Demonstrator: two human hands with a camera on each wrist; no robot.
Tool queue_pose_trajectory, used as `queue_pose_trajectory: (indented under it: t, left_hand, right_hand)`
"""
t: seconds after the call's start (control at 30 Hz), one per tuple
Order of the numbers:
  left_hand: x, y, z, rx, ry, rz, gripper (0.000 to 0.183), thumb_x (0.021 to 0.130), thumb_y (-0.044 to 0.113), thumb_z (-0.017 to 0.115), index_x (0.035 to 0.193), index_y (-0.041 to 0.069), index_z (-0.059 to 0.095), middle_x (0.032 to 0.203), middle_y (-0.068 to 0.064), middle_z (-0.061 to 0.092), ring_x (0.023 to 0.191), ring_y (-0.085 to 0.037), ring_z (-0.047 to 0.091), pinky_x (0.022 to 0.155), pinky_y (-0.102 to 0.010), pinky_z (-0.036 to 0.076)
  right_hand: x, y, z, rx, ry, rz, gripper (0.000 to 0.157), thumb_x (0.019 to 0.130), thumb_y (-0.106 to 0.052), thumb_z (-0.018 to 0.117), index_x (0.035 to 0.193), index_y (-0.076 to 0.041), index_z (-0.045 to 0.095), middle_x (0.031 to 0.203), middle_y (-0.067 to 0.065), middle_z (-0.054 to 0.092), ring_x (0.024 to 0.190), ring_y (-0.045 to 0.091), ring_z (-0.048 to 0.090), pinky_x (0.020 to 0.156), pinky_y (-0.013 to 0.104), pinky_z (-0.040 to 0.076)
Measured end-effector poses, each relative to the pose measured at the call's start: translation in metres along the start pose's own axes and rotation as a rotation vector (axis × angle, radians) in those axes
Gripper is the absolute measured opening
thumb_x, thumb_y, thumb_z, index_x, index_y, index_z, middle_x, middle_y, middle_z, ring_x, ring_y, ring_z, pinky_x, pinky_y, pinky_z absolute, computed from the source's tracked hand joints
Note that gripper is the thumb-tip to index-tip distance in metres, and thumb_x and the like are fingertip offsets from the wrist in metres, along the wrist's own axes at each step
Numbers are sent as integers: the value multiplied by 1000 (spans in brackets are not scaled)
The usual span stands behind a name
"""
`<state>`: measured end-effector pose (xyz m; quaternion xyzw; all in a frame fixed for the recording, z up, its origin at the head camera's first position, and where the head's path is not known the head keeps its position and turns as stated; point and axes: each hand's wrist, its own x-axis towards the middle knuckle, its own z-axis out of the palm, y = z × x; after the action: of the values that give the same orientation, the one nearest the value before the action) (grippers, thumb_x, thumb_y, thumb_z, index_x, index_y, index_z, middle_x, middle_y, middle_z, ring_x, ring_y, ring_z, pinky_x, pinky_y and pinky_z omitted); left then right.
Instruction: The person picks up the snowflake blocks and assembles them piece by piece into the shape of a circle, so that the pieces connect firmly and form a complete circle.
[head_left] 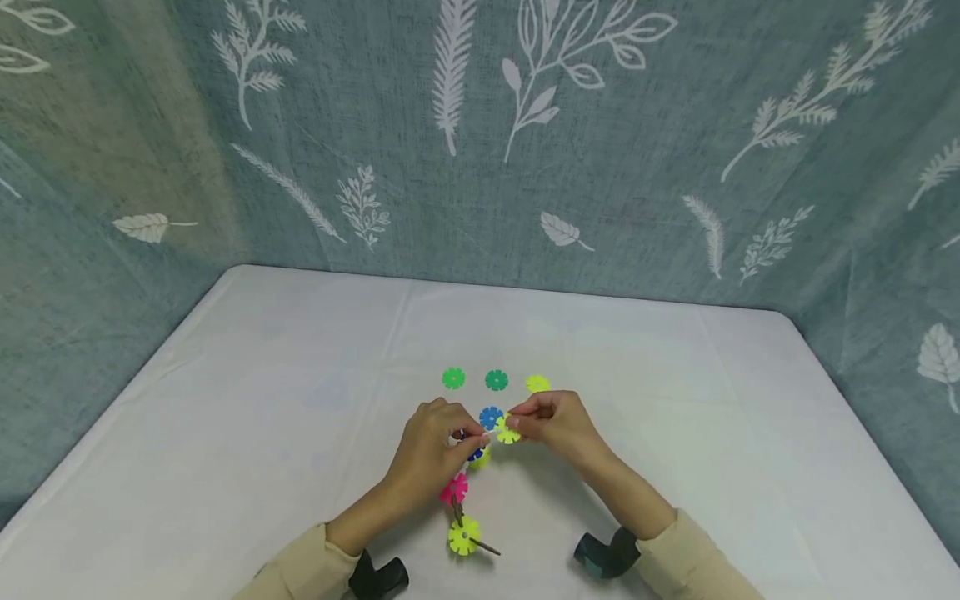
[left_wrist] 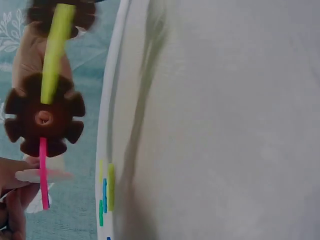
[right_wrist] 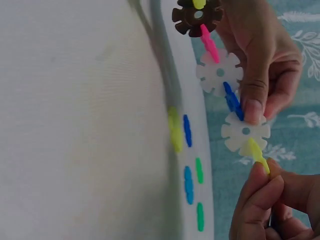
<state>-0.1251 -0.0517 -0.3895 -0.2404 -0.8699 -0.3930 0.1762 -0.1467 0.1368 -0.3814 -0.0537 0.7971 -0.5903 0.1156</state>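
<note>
Chain (head_left: 454, 488) of slotted discs hangs over the table (head_left: 300, 408) from our left hand (head_left: 437, 442), which pinches its end white disc (right_wrist: 245, 144). Our right hand (head_left: 557, 427) pinches a yellow disc (head_left: 506, 432) at that disc's edge. Pushing with the slots askew could bend a tooth or let the yellow slip; should our left grip slacken, the chain's weight might twist a joint loose, scattering pieces near the loose discs (head_left: 496, 380).
</note>
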Motion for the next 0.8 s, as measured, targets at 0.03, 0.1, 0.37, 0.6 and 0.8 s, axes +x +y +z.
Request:
queue_pose_trajectory:
  t: [0.03,0.1,0.37,0.6,0.8]
  left_hand:
    - [0,1,0,2,-5,1,11,66,9,80,66,12,69,63,8,62,64,-4,49,67,-24,38]
    - [-1,1,1,2,-20,-7,11,65,9,80,66,12,70,62,8,62,64,-4,49,68,-24,38]
    - [5,3,-9,-115,-213,-198,9,67,17,80,71,14,72,68,9,67,66,-6,48,64,-21,39]
    - [19,-8,-15,-299,-292,-283,16,82,19,68,79,4,71,73,-4,69,67,-13,57,62,-21,45]
    - [20,-12,-13,-448,-428,-385,20,84,15,65,84,-5,70,78,-14,70,71,-13,62,67,-25,49]
  right_hand:
    - [0,0,0,3,-2,4,17,81,-5,66,90,10,65,80,10,69,62,9,60,66,29,53]
    - [0,1,1,10,0,14,17,81,-4,66,90,10,65,79,10,69,62,9,59,64,27,52]
    - [2,3,-2,13,-33,3,19,83,-7,65,93,9,66,77,6,69,64,9,57,62,25,51]
    - [5,6,-1,36,-89,-5,19,83,-7,65,93,9,65,77,2,69,65,9,59,63,25,51]
    - [4,5,5,40,-111,-25,21,82,-11,68,92,7,66,73,-3,68,63,10,57,60,23,48]
